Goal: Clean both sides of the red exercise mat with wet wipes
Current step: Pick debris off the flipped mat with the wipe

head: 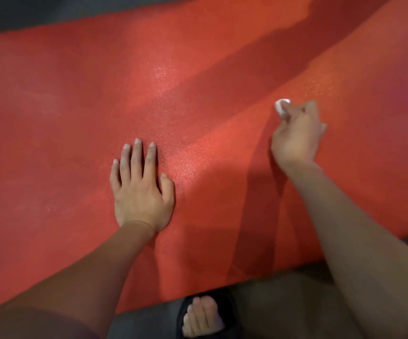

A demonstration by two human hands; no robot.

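Observation:
The red exercise mat (pixel 75 106) lies flat and fills most of the view, its textured surface glinting in patches. My left hand (pixel 141 189) rests palm down on the mat near the middle, fingers straight and spread. To the right, my right hand (pixel 298 135) grips a small bunched white wet wipe (pixel 281 107) against the mat; only a bit of the wipe shows beyond my curled fingers.
Dark floor (pixel 14 13) shows beyond the mat's far edge at the top left and along its near edge at the bottom. My foot in a black sandal (pixel 203 316) sits just off the near edge, next to my bent leg.

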